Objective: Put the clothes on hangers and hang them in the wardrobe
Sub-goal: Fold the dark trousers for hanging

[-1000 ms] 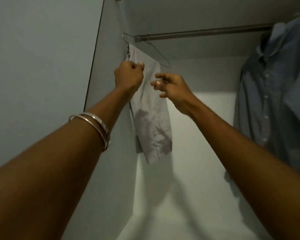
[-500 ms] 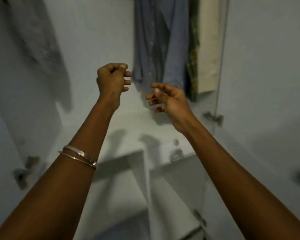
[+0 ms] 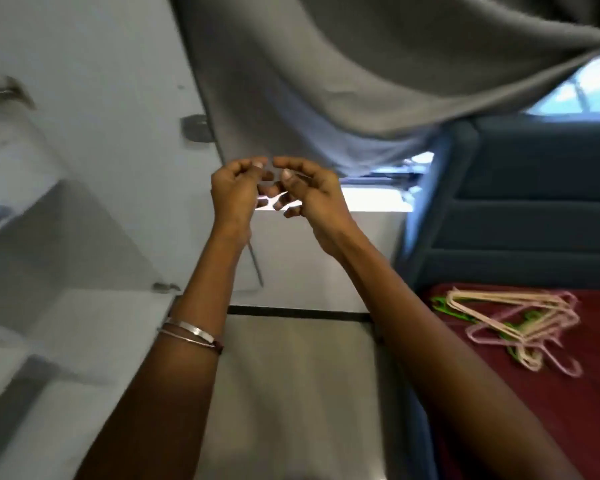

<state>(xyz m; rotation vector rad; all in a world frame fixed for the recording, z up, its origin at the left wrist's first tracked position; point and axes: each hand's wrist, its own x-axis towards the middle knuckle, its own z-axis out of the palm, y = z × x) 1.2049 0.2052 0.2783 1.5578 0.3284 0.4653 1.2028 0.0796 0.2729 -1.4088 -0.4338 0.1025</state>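
Both forearms reach up and forward from the bottom of the view, converging toward the middle. The left forearm carries two thin metal bangles [image 3: 187, 332] above the wrist. Past the right forearm, low at the right, a loose heap of pink, cream and green hangers [image 3: 520, 323] lies on a dark red bed cover [image 3: 499, 420], well apart from both hands. Between the arms runs a pale flat surface crossed by a dark strip; what it belongs to I cannot tell.

Further up, the two hands meet at mid-frame, wrists apart and fingertips close together. The left hand [image 3: 234, 192] has its back toward the camera, its fingers curled inward, the thumb tip beside the forefinger. The right hand [image 3: 309, 190] faces it with its fingers loosely bent and spread, thumb uppermost. The fingertips of both nearly touch or overlap; nothing shows between them, and neither hand holds anything that can be seen.

Behind the hands, a white wardrobe door [image 3: 94, 109] with a metal hinge [image 3: 196, 128] fills the left side, blurred. A large grey curtain [image 3: 343, 71] hangs across the top, its lower edge just beyond the fingers. At the far right stands a dark blue padded headboard [image 3: 534, 202], with a bright window [image 3: 582, 95] above it. No garment shows in this view.
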